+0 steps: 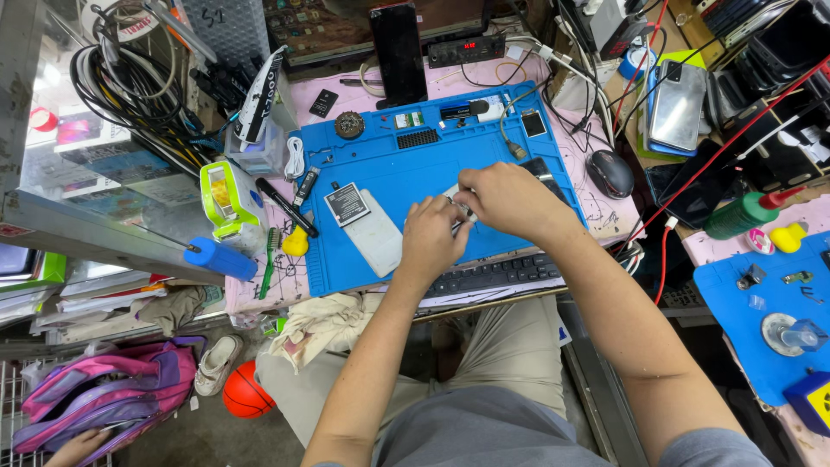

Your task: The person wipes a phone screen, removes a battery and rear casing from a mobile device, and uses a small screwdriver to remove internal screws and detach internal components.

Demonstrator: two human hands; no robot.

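Head view, left hand (430, 238) and right hand (506, 201) close together over blue mat (406, 173), grip contents hidden, unclear.

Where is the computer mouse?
In the head view, the black computer mouse sits on the pink table just right of the blue work mat, beyond the person's right hand.

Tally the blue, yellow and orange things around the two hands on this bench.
Blue: 3 – mat, bottle, second mat
Yellow: 2 – small piece, cap
Orange: 1 – ball
Total: 6
Both hands, left hand and right hand, pinch a small part.
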